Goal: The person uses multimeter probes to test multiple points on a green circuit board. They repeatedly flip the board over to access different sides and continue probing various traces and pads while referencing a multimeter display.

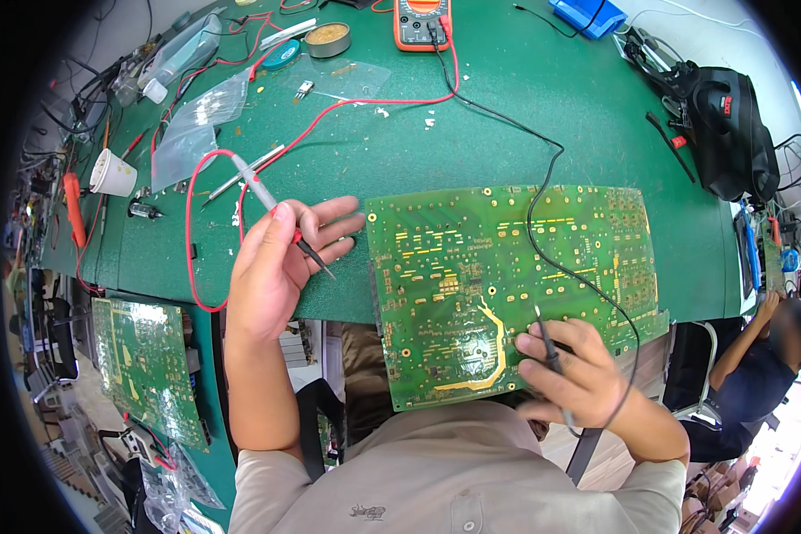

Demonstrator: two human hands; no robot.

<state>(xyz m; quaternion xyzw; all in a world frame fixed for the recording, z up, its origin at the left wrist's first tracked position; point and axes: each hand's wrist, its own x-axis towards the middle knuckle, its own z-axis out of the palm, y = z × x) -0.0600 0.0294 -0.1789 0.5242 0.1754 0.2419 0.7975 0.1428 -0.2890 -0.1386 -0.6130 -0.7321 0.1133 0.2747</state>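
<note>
Two probes in play: black-leaded probe [550,349] pinched in right hand [577,374], tip on large green circuit board [507,285] overhanging green table [543,107] edge; red-leaded probe [271,209] gripped in left hand [271,267], lifted beside board. Continuity probing judged underway; second tip needs placing on trace

Both hands [280,258] [570,365] raised, fingers pinched, forearms bent upward.

A solder tin [327,39] sits at the top centre of the green bench [507,116], with a blue box [587,15] at the top right. A white cup [113,173] and clear bags [191,125] lie at the upper left, a black bag [725,133] at the right edge. A second circuit board [147,365] shows at the lower left, and another person [761,365] sits at the right.
</note>
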